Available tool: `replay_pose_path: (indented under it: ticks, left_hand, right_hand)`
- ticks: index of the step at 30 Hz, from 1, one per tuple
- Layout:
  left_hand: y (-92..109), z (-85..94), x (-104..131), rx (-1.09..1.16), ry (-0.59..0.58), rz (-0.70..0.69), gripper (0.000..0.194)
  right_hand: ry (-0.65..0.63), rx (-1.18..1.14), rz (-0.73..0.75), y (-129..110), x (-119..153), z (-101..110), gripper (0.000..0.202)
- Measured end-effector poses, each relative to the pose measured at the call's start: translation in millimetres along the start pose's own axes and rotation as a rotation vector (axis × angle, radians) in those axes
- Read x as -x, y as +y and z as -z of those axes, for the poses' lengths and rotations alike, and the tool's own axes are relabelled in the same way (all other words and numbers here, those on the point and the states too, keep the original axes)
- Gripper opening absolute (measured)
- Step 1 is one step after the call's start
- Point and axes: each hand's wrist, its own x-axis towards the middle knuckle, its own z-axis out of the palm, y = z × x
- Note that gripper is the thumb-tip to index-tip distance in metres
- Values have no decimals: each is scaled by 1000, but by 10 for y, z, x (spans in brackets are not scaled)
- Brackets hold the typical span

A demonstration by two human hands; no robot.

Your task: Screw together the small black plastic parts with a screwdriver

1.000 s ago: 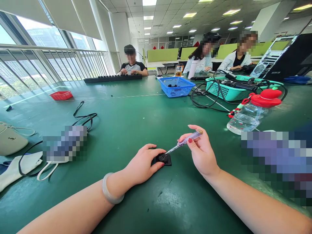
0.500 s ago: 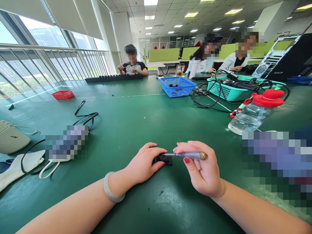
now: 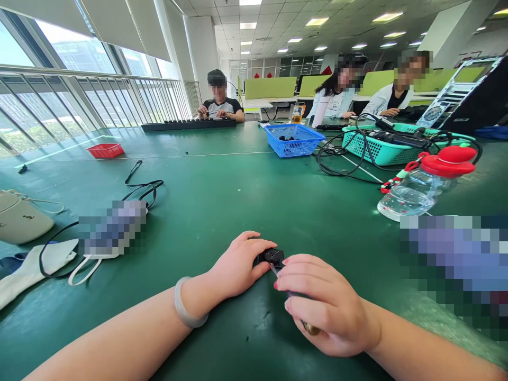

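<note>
My left hand (image 3: 240,264) rests on the green table (image 3: 206,201), its thumb and fingers closed around a small black part (image 3: 274,256). The left fingers cover much of that part, so its kind cannot be told. In my right hand (image 3: 327,307) is a screwdriver (image 3: 310,328), gripped with the fingers wrapped over its handle. Its round brown end shows below the fingers. The thin shaft slants up and left from my fingertips to the near side of the black part. Whether the tip touches the part I cannot make out.
A red-lidded water bottle (image 3: 420,190) stands at right, before a teal basket (image 3: 387,151) of cables. Farther back are a blue basket (image 3: 294,143) and a red tray (image 3: 105,151). A black cord (image 3: 145,185) and pouch (image 3: 24,217) lie left. Several people sit across the table.
My right hand has turned over and come down nearer to me, so the screwdriver went from lying level to slanting toward the black part. My left hand keeps its hold.
</note>
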Motion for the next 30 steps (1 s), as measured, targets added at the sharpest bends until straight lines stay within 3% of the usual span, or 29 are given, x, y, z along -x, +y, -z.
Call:
replay_pose_path:
  ticks: [5,10,18,26,30]
  left_hand:
    - [-9,-8,-2,-6,11,-14,41]
    - [-6,-10,-4,-22,8,-5,41]
    - [-12,-16,-8,-33,17,-9,41]
    - [-2,-4,-9,-45,32,2,44]
    - [5,2,-13,-53,36,7,43]
  right_hand:
    - [-78,26,97,-49,-34,6,14]
    - [-110,22,88,-70,-40,-4,23]
    - [-144,54,95,-93,-43,6,20]
    - [-362,81,154,-209,-95,-83,4]
    - [-370,85,179,-220,-91,-92,6]
